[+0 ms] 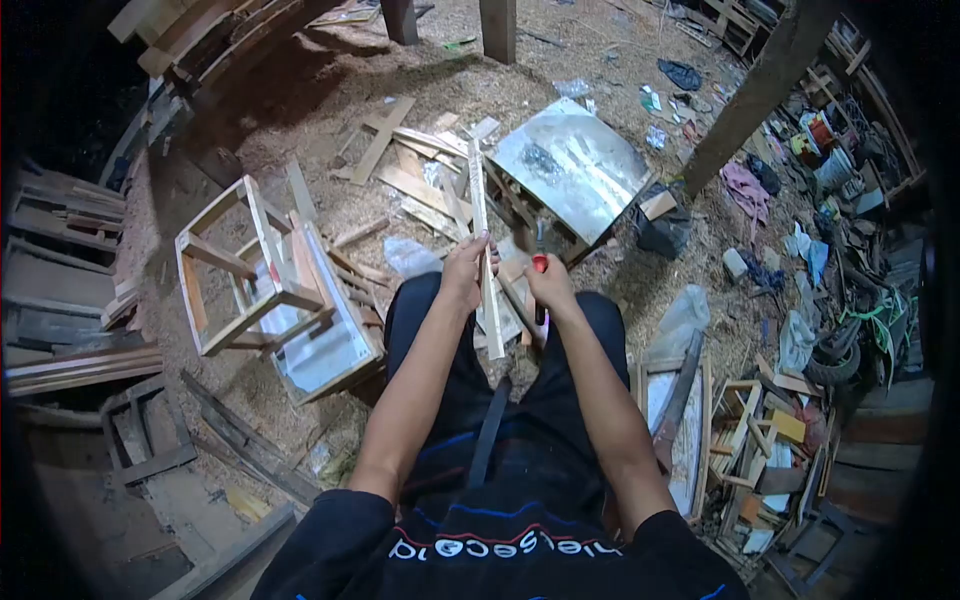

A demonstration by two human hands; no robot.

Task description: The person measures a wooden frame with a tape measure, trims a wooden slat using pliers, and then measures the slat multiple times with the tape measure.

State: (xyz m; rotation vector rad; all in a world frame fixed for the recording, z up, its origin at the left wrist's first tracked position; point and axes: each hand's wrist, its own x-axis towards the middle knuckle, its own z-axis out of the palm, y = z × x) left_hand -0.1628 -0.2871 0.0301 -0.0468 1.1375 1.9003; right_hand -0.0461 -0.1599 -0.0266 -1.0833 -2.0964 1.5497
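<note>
My left hand (pixel 467 268) is closed around a long, narrow wooden strip (pixel 478 195), which points away from me and runs down between my knees. My right hand (pixel 548 285) grips a hand tool (pixel 541 238) with a red-and-black handle and a slim metal end pointing forward; its exact kind cannot be made out. The tool is just right of the strip. Over my lap lies a dark flat strip (pixel 489 432). Ahead of my hands stands a small table with a scuffed metallic top (pixel 570 160).
Loose wood offcuts (pixel 420 190) lie over the sawdust floor ahead. To the left, a wooden stool frame (pixel 263 240) rests by a light-topped panel (pixel 325 345). A wooden post (pixel 755 105) leans at the right, near a pink cloth (pixel 746 190) and piled scraps (pixel 770 440).
</note>
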